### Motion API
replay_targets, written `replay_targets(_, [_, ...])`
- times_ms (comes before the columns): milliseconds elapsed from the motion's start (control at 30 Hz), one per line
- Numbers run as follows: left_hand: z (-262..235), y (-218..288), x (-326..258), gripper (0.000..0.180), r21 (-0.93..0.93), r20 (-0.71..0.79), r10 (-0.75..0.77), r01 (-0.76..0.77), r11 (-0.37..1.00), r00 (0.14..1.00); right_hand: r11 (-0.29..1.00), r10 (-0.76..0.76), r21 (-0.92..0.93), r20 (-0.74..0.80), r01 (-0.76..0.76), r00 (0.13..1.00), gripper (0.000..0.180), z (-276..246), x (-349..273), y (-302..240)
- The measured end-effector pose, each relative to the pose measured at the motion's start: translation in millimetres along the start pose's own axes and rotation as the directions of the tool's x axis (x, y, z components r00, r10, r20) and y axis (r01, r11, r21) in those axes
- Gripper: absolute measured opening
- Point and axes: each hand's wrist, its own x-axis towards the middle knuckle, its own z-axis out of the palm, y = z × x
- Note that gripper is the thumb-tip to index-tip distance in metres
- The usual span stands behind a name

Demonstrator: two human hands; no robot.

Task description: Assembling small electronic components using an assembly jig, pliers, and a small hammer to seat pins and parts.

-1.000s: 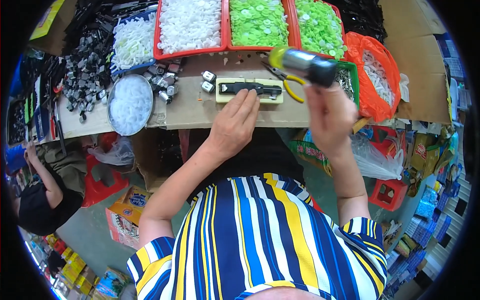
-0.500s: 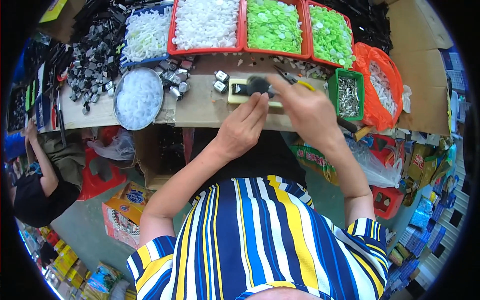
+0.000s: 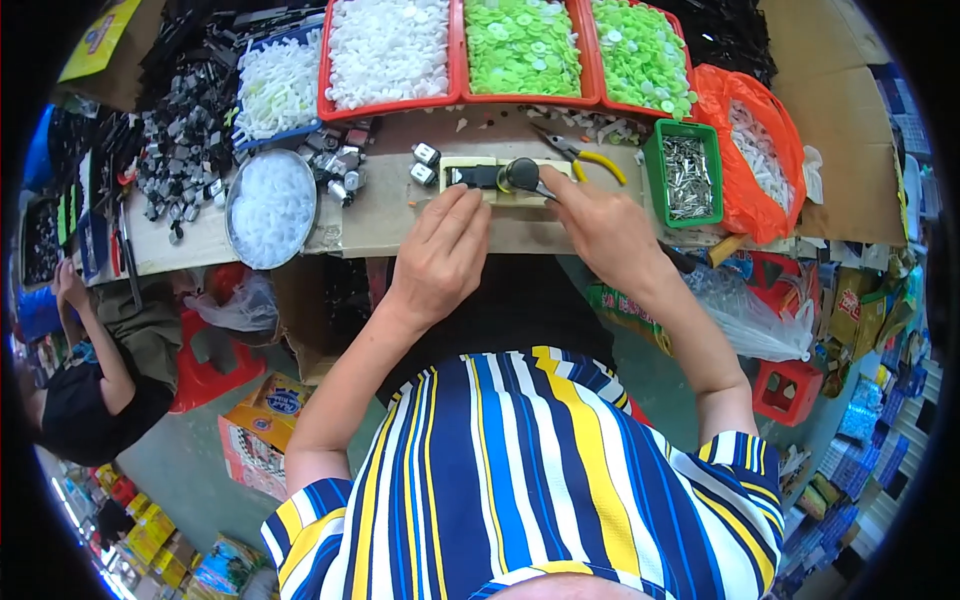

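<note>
On the bench in front of me lies a cream block with a black plastic part set in its top. My left hand has its fingers pressed together, the fingertips at the near side of that part, seemingly pinching its edge. My right hand is wrapped round a hammer with a metal neck. The hammer's round black head is over the block, right of my left fingertips; whether it touches is hidden. Two small metal-and-black pieces lie left of the block. Yellow-handled pliers rest behind my right hand.
Red trays hold white pieces and green discs at the back. A green box of metal pins and an orange bag stand right. A dish of clear pieces stands left. Another person sits far left.
The hammer was blurred in motion and now shows clearly over the block. My left hand has moved left along the block, away from the hammer head. My right hand is lower.
</note>
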Motion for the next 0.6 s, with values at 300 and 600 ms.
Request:
replay_targets(300, [19,-2,18,0.031,-0.003,0.047,0.027,-0.027,1.0,0.999,1.0,0.027,-0.013,-0.059,-0.028,0.998,0.044,-2,-24,6])
replay_targets(600, [28,-5,22,0.028,0.011,0.001,0.082,-0.082,0.997,0.997,0.961,0.254,0.125,-0.046,-0.246,0.966,0.029,-3,-38,23])
